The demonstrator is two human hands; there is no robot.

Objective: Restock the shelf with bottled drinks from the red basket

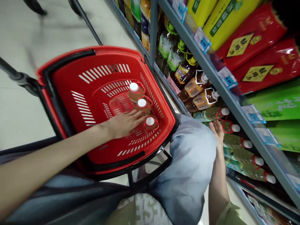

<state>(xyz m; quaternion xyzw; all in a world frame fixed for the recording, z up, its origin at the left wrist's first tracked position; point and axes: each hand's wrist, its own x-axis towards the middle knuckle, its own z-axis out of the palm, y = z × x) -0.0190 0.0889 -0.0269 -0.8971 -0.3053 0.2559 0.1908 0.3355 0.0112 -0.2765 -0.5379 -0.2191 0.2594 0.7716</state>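
Inside the red shopping basket (63, 67), three large drink bottles with white caps and red carry loops stand in a row: the far bottle (134, 92), the middle bottle (142, 104) and the near bottle (150, 123). My left hand (125, 123) reaches over the basket wall with fingers stretched out, between the middle and near bottles; whether it touches them is hard to tell. My right hand (217, 129) is at the shelf, fingers extended beside a pale drink bottle (228, 127) with a white cap and red loop. Its palm is partly hidden behind my knee.
Several similar pale bottles (241, 155) fill the shelf's right part; brown-drink bottles (199, 100) stand farther left. A grey shelf edge (225, 79) with price tags runs above them, carrying red packs (260, 75). The basket sits in a wheeled frame (21, 79) against my jeans-covered knee (193, 153).
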